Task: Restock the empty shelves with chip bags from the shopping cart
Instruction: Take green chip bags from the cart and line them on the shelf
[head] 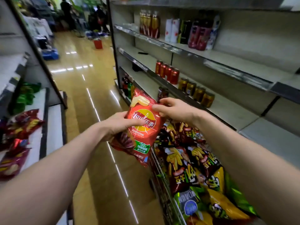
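Observation:
A red Lay's chip bag [142,137] hangs in the air over the aisle, just left of the shopping cart [159,184]. My left hand [118,125] grips its left edge with the thumb across the logo; a darker maroon bag [121,142] lies under that hand, behind the red one. My right hand [173,109] pinches the red bag's upper right edge. The cart at the lower right is full of several chip bags [191,168] in dark red, yellow and green. The left shelf [53,120] holds red and maroon chip bags [21,125] and green ones [26,96].
The right shelving [227,114] carries red cans [167,73], gold cans [196,93] and bottles [150,24], with much bare board. A glossy aisle floor [84,88] runs ahead to a red bin [98,43] and clutter at the far end.

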